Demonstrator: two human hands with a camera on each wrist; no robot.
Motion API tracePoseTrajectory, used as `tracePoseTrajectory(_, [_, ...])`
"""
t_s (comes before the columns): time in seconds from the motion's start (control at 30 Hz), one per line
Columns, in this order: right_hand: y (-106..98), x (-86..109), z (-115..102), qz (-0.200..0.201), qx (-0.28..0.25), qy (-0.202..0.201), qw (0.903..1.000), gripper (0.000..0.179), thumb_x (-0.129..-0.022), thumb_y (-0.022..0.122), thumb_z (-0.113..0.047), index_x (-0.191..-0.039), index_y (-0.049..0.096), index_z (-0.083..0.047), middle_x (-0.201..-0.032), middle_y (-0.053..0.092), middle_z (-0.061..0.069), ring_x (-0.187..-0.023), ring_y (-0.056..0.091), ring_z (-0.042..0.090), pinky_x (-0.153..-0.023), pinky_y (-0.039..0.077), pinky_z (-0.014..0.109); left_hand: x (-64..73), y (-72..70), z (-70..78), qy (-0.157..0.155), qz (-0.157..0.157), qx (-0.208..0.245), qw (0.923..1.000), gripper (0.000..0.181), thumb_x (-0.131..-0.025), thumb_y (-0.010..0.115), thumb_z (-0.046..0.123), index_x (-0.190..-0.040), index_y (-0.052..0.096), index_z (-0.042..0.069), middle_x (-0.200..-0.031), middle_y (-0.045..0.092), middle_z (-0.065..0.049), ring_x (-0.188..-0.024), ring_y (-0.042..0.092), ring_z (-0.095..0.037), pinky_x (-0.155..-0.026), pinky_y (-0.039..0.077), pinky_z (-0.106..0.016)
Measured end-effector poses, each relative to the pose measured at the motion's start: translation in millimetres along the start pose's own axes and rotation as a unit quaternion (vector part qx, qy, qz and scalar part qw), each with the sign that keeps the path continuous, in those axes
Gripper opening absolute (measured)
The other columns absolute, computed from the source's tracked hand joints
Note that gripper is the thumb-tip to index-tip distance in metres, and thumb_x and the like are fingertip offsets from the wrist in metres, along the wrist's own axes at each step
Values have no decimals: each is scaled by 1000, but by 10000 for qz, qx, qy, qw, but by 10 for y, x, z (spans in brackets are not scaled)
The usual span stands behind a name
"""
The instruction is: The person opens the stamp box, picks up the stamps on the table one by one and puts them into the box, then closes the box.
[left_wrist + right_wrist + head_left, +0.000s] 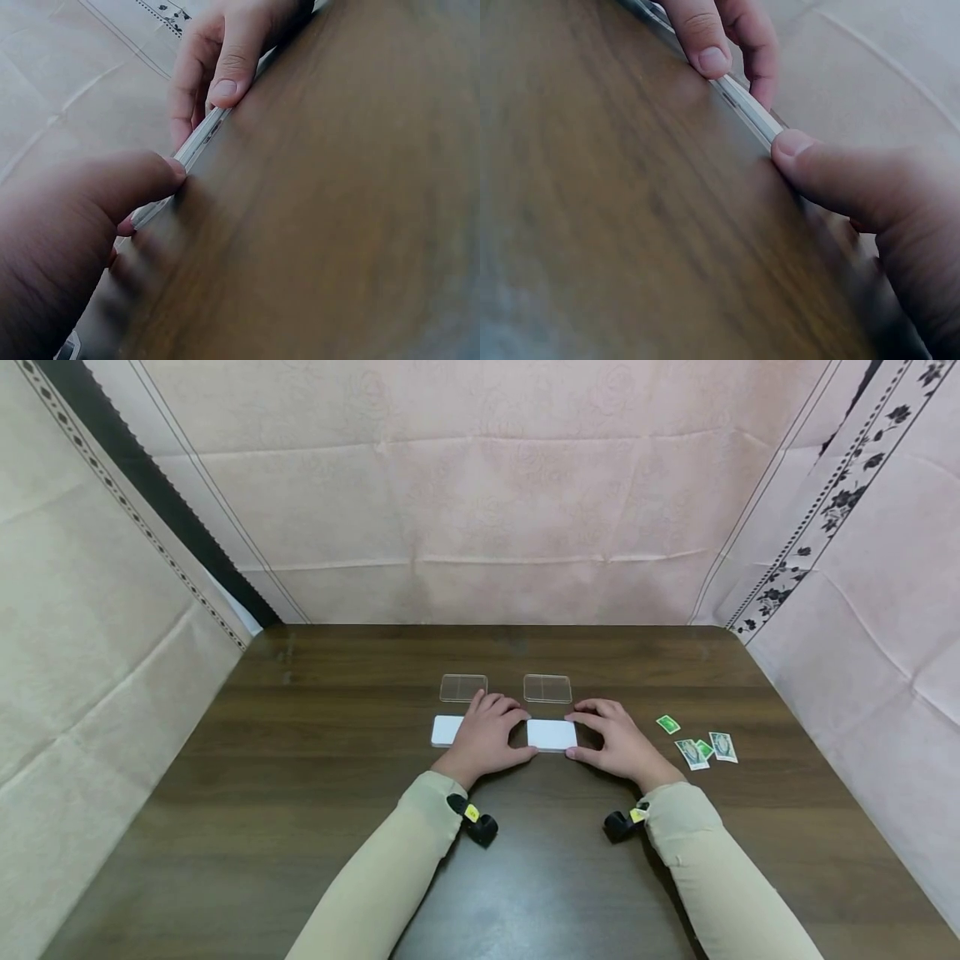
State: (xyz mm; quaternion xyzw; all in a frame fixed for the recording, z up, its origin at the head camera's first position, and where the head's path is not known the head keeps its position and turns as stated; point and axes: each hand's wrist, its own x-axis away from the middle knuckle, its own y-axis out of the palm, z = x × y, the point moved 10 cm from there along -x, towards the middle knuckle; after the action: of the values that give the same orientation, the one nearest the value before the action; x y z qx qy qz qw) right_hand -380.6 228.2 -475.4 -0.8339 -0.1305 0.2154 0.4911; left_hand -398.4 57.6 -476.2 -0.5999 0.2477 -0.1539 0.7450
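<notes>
A flat white rectangular stack (551, 736) lies on the table between both hands. Thumb and fingers of my left hand (486, 740) grip its left end at the near and far corners. My right hand (617, 745) holds the right end the same way. Seen edge-on in the left wrist view, the white stack (196, 144) is thin and layered, with a thumb at its near edge. The right wrist view shows both thumbs along that edge of the stack (748, 111). A second white rectangle (446, 731) is partly hidden behind my left hand.
Two clear plastic rectangular trays or lids (463, 687) (547, 688) lie just beyond the hands. To the right are several small printed paper pieces, including a green one (667, 724) and a pale one (723, 747). Pale cloth (480, 510) hangs around the wooden table (300, 777).
</notes>
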Motion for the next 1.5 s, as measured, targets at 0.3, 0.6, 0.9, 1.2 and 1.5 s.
tracePoseTrajectory(0.3, [1,35,-38,-19,58,16,10000,56,-86,80,-39,-133,65,-15,-144,50,11,-134,38,37,-109,31,58,23,0,5,-22,-7,75,10000,59,-87,62,66,-132,65,27,-138,56,3,-135,42,-22,-123,10,-52])
tracePoseTrajectory(0.6, [-198,112,126,389,159,211,9989,58,-94,70,-45,-141,57,-14,-141,55,13,-133,47,35,-108,38,58,28,-22,13,-25,-58,56,10000,60,-88,62,66,-134,64,27,-139,56,3,-136,43,-20,-123,6,-51])
tracePoseTrajectory(0.9, [-586,367,512,1292,898,1033,9821,45,-98,67,-31,-135,60,-6,-128,63,20,-122,53,42,-105,36,61,40,15,6,-42,-148,95,9998,62,-88,60,67,-136,62,28,-142,54,3,-136,43,-22,-123,6,-51])
tracePoseTrajectory(1.2, [-886,725,868,1635,978,1558,9693,48,-97,66,-31,-135,58,-3,-124,62,24,-118,51,47,-102,35,63,39,37,-24,-47,-62,82,9999,62,-87,60,68,-135,63,29,-141,54,3,-136,44,-23,-123,6,-52])
tracePoseTrajectory(1.5, [-1116,1096,1289,1556,523,1576,9738,51,-97,67,-31,-136,56,1,-130,56,29,-122,43,53,-100,32,65,34,29,-13,-64,-89,82,9999,62,-87,60,68,-135,63,29,-142,54,3,-136,44,-24,-123,6,-53])
